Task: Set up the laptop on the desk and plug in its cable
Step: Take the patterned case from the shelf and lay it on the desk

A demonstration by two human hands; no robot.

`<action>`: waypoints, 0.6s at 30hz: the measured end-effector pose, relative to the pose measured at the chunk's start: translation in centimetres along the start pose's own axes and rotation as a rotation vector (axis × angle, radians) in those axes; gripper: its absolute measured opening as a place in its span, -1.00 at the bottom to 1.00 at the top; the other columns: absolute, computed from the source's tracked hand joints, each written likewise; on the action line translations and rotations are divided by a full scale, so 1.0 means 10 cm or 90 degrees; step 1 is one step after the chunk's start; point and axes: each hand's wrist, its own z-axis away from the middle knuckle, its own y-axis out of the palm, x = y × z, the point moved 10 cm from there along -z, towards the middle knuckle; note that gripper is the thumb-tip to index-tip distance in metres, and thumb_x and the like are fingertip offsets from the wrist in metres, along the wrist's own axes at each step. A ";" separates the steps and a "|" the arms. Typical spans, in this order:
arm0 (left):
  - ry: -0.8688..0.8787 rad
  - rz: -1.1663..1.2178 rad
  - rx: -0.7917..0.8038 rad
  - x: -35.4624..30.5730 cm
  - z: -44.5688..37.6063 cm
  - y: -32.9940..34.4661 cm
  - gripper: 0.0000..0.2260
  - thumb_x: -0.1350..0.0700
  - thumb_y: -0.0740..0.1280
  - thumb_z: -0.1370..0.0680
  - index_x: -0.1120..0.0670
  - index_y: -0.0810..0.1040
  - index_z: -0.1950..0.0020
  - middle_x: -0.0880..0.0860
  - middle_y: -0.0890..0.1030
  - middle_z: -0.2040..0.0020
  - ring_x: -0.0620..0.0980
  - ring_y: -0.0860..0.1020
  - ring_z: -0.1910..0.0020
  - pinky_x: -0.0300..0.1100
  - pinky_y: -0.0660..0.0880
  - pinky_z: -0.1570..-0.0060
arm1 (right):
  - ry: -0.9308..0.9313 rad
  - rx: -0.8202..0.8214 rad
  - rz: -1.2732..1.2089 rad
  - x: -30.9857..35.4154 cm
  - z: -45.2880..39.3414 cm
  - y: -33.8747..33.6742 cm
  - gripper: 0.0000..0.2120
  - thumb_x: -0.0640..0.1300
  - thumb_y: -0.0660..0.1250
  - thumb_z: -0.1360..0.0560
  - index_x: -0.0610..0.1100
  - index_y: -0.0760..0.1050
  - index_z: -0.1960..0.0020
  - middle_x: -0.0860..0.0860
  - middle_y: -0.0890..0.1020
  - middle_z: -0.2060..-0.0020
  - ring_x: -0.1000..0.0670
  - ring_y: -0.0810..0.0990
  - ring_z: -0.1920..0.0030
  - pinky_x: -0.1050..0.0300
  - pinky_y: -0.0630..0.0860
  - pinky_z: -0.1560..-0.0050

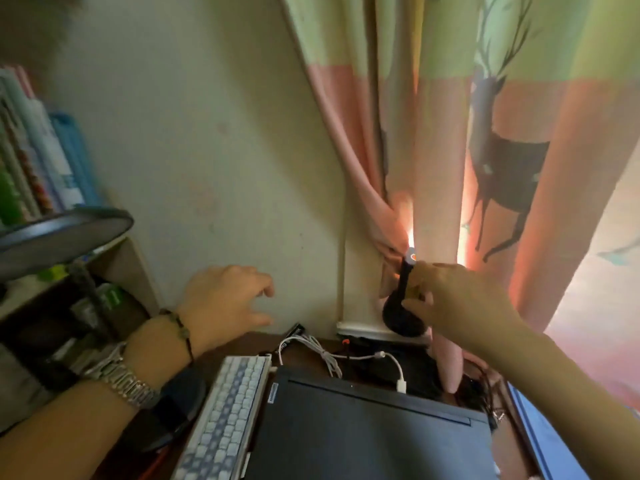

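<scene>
A closed black laptop (363, 431) lies flat on the dark desk (242, 344) at the bottom centre. Just behind its rear edge, a white cable (332, 358) sits loosely tangled, its white plug (401, 385) resting at that edge. My right hand (460, 303) is up by the curtain, shut on a black object with a round base and a thin upright stem (401, 313). My left hand (221, 299) hovers near the wall above the desk's back edge, fingers spread and holding nothing. A metal watch and a cord bracelet are on that wrist.
A white and blue keyboard (228, 417) lies along the laptop's left side. A dark lamp head (62, 237) and a shelf of books (31, 150) stand at the left. The pink and green curtain (433, 133) hangs behind. Dark cables (485, 393) and a blue surface (547, 434) are at the right.
</scene>
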 end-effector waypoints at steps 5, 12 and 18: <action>-0.047 -0.090 -0.075 0.10 0.53 -1.00 -0.65 -0.16 0.31 -0.47 -0.11 0.47 -0.23 -0.11 0.55 -0.19 -0.08 0.50 -0.16 -0.19 0.42 -0.09 | -0.053 -0.065 0.004 0.33 -0.05 -0.75 -0.67 0.04 0.31 -0.46 -0.04 0.43 -0.17 -0.01 0.63 0.01 -0.10 0.61 0.02 0.02 0.58 0.10; -0.155 -0.179 -0.160 0.45 1.53 -1.84 -0.70 -0.22 0.32 -0.43 -0.16 0.51 -0.11 -0.13 0.59 -0.07 -0.07 0.54 -0.04 -0.18 0.40 0.20 | -0.144 -0.160 0.051 1.03 0.05 -1.33 -0.66 0.13 0.25 -0.45 -0.01 0.40 -0.16 0.01 0.62 -0.03 -0.11 0.61 -0.03 0.06 0.52 0.09; -0.253 -0.219 -0.168 0.91 2.27 -2.16 -0.69 -0.23 0.33 -0.42 -0.14 0.52 -0.10 -0.13 0.59 -0.06 -0.08 0.55 -0.04 -0.18 0.43 0.21 | -0.249 -0.172 0.013 1.86 0.07 -1.57 -0.64 0.21 0.22 -0.47 0.06 0.37 -0.19 0.10 0.61 -0.05 -0.03 0.60 -0.06 0.09 0.51 0.08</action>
